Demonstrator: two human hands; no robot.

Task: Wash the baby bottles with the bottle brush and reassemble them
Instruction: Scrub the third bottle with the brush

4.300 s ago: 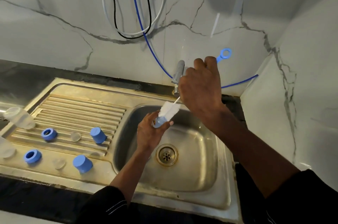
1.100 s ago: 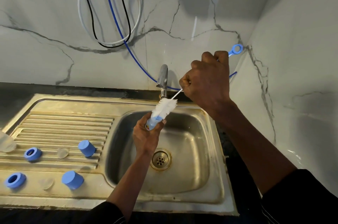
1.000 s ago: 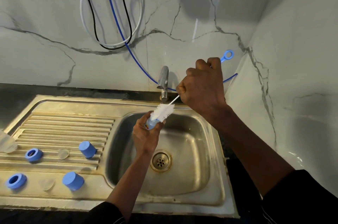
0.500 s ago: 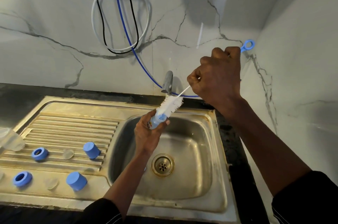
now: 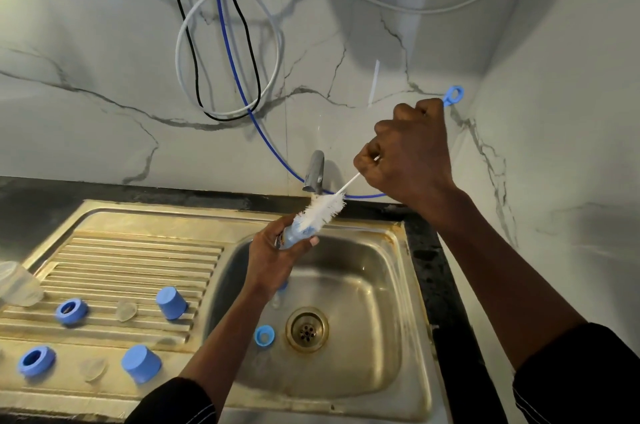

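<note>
Over the steel sink [image 5: 408,326], my left hand [image 5: 273,261] grips a small baby bottle [image 5: 298,235], its mouth tilted up to the right. My right hand [image 5: 408,153] grips the bottle brush by its thin handle. The white bristles [image 5: 322,210] are mostly outside the bottle mouth, with only the tip inside. The brush's blue ring end [image 5: 453,95] sticks out behind my right fist. A blue ring [image 5: 265,335] lies in the basin beside the drain [image 5: 307,329].
On the ribbed drainboard [image 5: 138,257] lie two blue caps [image 5: 170,302] [image 5: 141,363], two blue rings [image 5: 71,310] [image 5: 35,360], two clear teats [image 5: 126,310] [image 5: 92,369] and a clear bottle [image 5: 17,283] at the left edge. The tap [image 5: 314,171] stands behind the sink. Cables hang on the marble wall.
The brush goes in and out of the bottle; now my right hand has drawn it up and right, baring most of the bristles. The view shifted, showing a blue ring in the basin.
</note>
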